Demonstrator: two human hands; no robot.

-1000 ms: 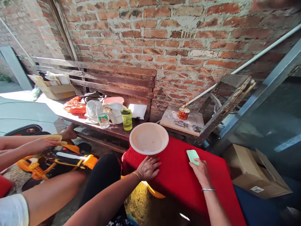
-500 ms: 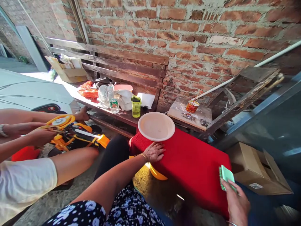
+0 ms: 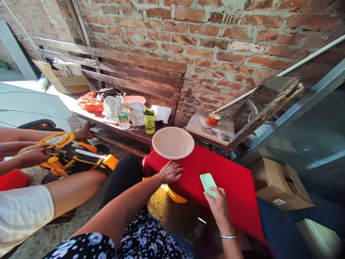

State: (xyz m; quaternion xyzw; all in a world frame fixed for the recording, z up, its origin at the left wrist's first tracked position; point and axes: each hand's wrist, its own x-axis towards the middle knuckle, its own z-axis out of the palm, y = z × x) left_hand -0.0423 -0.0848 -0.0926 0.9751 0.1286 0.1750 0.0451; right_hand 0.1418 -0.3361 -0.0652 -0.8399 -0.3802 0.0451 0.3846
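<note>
My right hand (image 3: pixel 218 203) grips a mint-green scrub brush (image 3: pixel 207 184) over the middle of a red cloth (image 3: pixel 234 180). The brush's smooth back faces up, so its bristles are hidden now; whether they touch the cloth I cannot tell. My left hand (image 3: pixel 170 172) lies flat on the cloth's near left part, fingers spread and holding nothing. Just beyond those fingers stands a pale round basin (image 3: pixel 173 143) at the cloth's far left end. The cloth covers a low flat surface in front of me.
A wooden bench (image 3: pixel 126 131) bears a water bottle (image 3: pixel 123 117), a green bottle (image 3: pixel 149 121) and a small fan (image 3: pixel 109 106). A noodle cup (image 3: pixel 213 119) and padlocks rest on a small stand. To the right sits a cardboard box (image 3: pixel 280 185); at left, another person's hands (image 3: pixel 32 154) hold rope.
My right hand has carried the brush left from the cloth's right edge to its middle, turning the back upward. My left hand stays on the cloth. The view has shifted slightly.
</note>
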